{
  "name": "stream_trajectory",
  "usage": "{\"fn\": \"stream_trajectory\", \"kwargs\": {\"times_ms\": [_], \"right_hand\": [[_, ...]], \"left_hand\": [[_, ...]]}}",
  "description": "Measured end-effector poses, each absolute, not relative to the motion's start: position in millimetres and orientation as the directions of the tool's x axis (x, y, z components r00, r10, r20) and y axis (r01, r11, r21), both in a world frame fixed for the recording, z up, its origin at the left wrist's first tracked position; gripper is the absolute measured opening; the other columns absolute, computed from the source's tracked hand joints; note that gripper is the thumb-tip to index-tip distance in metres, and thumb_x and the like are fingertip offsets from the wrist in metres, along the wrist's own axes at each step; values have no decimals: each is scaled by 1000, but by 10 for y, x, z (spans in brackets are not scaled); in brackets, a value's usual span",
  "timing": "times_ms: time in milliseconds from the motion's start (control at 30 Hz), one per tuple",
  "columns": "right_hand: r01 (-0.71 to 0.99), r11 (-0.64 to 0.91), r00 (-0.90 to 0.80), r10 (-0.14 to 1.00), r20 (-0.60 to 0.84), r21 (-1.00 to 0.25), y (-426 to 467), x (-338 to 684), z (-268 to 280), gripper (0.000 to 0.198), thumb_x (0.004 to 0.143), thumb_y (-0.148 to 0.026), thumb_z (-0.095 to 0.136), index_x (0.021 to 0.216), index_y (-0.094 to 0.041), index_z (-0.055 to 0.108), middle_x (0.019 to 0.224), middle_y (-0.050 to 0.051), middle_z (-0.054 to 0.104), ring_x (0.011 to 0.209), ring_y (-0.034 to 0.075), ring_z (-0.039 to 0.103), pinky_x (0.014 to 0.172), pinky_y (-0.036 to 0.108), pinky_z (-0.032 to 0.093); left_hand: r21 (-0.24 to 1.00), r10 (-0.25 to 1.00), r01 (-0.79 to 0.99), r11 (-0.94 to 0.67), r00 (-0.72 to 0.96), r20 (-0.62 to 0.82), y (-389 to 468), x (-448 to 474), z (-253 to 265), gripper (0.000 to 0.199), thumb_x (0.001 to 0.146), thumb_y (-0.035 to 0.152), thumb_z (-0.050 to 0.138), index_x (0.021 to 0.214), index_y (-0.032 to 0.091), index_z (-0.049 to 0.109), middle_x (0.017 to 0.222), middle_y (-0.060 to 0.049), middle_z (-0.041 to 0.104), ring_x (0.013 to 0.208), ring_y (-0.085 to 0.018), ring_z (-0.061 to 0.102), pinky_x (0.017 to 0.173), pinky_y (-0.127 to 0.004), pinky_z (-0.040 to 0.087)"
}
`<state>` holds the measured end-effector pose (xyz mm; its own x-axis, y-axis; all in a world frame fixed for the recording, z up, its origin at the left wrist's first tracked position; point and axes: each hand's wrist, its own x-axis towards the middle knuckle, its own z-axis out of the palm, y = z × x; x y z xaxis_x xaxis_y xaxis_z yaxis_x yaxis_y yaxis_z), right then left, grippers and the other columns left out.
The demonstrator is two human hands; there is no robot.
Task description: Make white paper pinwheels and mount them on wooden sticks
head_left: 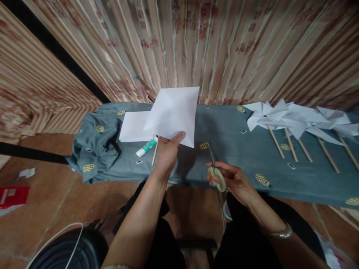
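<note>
My left hand (168, 149) grips a square white sheet of paper (176, 112) by its near edge, thumb on top, and holds it up over the table. In my right hand (230, 177) is a pair of scissors (215, 175) with pale green handles. Their blades point away from me and look closed, apart from the paper. Behind the held sheet, a stack of white paper (134, 125) lies on the cloth. Beside my left hand are a white and green glue tube (147, 147) and a thin wooden stick (154, 154).
A grey-green patterned cloth (230, 149) covers the narrow table and is bunched at the left end. Several white paper pinwheels (283, 116) on wooden sticks lie at the right. A pleated curtain (179, 48) hangs behind. A black stool (70, 250) stands at lower left.
</note>
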<state>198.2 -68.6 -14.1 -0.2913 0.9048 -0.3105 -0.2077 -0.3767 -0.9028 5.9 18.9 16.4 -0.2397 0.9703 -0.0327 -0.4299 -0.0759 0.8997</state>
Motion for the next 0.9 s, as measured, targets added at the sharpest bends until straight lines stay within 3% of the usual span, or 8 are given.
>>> {"fn": "stream_trajectory", "kwargs": {"times_ms": [167, 300, 633, 900], "right_hand": [[-121, -208, -309, 937, -162, -971, -703, 1952, -170, 47, 73, -53, 80, 110, -25, 73, 89, 5, 75, 71, 13, 64, 67, 26, 54], [-64, -216, -314, 931, -186, -974, -703, 1917, -202, 50, 72, -55, 80, 111, -25, 74, 91, 6, 75, 76, 16, 65, 73, 29, 54], [-60, -180, -314, 937, -153, -982, -624, 1906, -156, 56, 73, -61, 76, 112, -21, 74, 89, 8, 75, 70, 15, 62, 67, 29, 51], [-62, -170, -290, 946, -145, -984, -621, 1942, -130, 56, 75, -62, 74, 113, -21, 73, 87, 7, 75, 71, 15, 62, 68, 29, 52]], "left_hand": [[924, 961, -366, -115, -277, 10, 190, 84, 145, 48, 60, 21, 81, 105, 18, 66, 91, -5, 75, 88, -22, 70, 89, -36, 53], [942, 947, -320, -97, -322, -12, 156, 145, 178, 39, 59, 18, 82, 95, 18, 67, 77, -3, 73, 88, -23, 70, 87, -34, 53], [955, 966, -290, -56, -257, -22, 102, 318, 134, 30, 61, 15, 79, 89, 15, 71, 78, -3, 73, 77, -21, 69, 77, -31, 54], [948, 969, -306, -86, -245, 9, 75, 369, 171, 37, 61, 10, 79, 96, 18, 70, 75, -1, 73, 76, -20, 69, 78, -29, 53]]}}
